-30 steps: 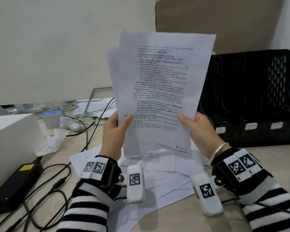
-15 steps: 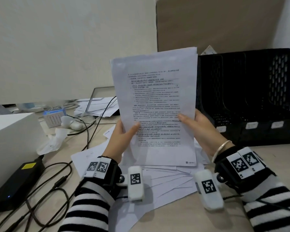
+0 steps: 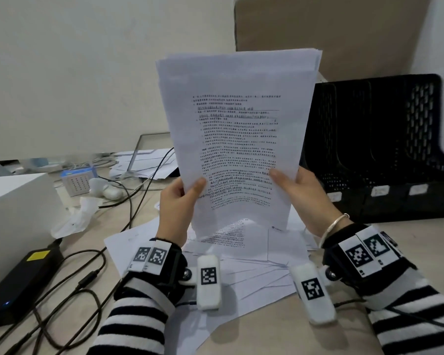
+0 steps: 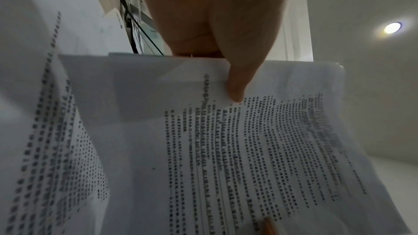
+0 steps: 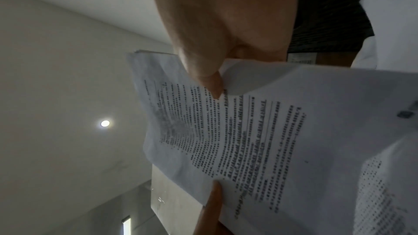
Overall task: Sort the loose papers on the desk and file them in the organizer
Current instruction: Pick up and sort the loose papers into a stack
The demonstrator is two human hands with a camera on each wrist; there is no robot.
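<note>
I hold a stack of printed white sheets (image 3: pixel 237 134) upright in front of me, its lower edge standing on the loose papers (image 3: pixel 244 262) spread over the desk. My left hand (image 3: pixel 180 206) grips the stack's left edge, thumb on the front page (image 4: pixel 235 87). My right hand (image 3: pixel 300 196) grips the right edge the same way (image 5: pixel 210 78). The sheets' top edges sit nearly flush. The black mesh organizer (image 3: pixel 385 149) stands at the right, just behind the stack, its slots dark.
A white box (image 3: pixel 16 213) and a black power brick (image 3: pixel 18 283) with tangled cables (image 3: pixel 87 278) fill the left side. More papers (image 3: pixel 149 162), a small calendar (image 3: pixel 76 180) and a brown board (image 3: pixel 331 29) lie further back.
The stack dropped onto the desk papers half a second ago and has since risen a little. Its sheets, uneven one second ago, now line up at the top. Both hands kept their grip.
</note>
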